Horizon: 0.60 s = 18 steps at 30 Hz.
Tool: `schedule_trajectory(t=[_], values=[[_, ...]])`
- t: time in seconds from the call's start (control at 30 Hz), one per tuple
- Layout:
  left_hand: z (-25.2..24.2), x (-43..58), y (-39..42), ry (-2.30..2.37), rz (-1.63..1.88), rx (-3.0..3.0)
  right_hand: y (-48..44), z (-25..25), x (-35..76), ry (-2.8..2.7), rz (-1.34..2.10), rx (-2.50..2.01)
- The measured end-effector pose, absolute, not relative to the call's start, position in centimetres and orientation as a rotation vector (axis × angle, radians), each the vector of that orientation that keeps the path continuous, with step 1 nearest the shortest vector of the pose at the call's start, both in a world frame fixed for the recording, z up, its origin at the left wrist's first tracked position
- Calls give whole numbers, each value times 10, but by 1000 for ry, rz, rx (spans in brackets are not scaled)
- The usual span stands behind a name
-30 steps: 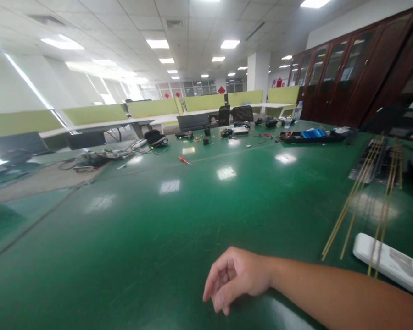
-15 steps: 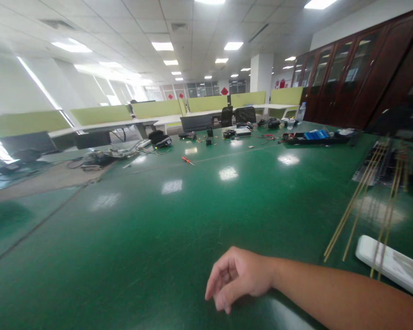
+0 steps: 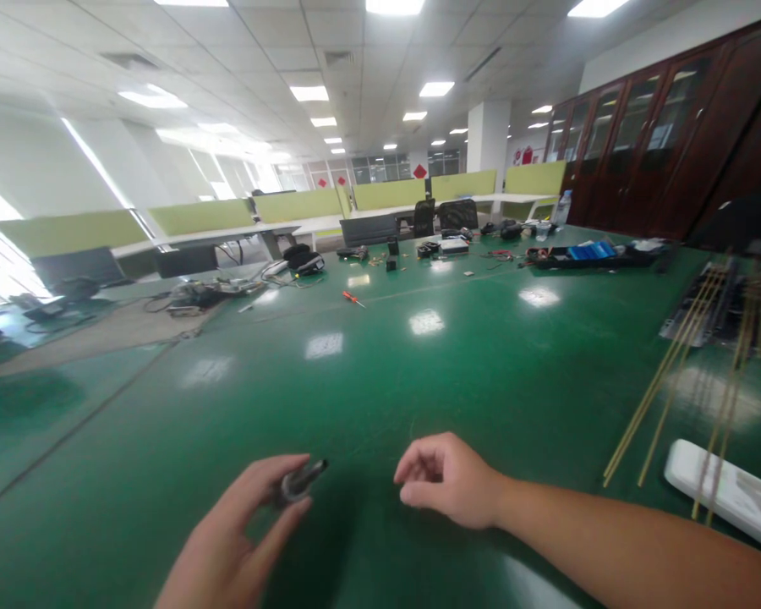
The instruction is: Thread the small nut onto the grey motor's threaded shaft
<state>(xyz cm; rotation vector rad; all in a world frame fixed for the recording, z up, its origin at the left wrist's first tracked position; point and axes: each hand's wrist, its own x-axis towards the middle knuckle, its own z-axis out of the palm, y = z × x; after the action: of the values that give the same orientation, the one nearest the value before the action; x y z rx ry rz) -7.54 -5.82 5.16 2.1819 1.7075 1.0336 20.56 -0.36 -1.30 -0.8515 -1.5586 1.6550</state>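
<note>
Entering at 7 o'clock, the left hand (image 3: 228, 541) now pinches a dark rod (image 3: 301, 480) while the right hand (image 3: 447, 480), loosely curled and empty, has lifted toward it.

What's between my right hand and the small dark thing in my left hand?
Only bare green table, in the head view, separates the right hand from the dark cylinder.

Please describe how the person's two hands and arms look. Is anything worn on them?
Both are bare. The right hand and its forearm show no sleeve, glove, watch or ring along the whole visible length. The left hand is also without glove or ring; only the hand and the start of the wrist are in the picture, so a sleeve higher up cannot be excluded. No markings are visible.
</note>
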Motion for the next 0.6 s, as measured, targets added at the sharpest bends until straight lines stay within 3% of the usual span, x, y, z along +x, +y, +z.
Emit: schedule_trajectory(t=[0.13, 0.37, 0.6], values=[[39, -30, -36, 1537, 878, 2359, 1, -13, 205, -1644, 1307, -1034], [0, -26, -40, 1482, 972, 2406, -3, -14, 206, -1785, 1219, -1038], [4, -21, -43, 1349, 972, 2418, -7, -13, 207, -1893, 1096, -1044]])
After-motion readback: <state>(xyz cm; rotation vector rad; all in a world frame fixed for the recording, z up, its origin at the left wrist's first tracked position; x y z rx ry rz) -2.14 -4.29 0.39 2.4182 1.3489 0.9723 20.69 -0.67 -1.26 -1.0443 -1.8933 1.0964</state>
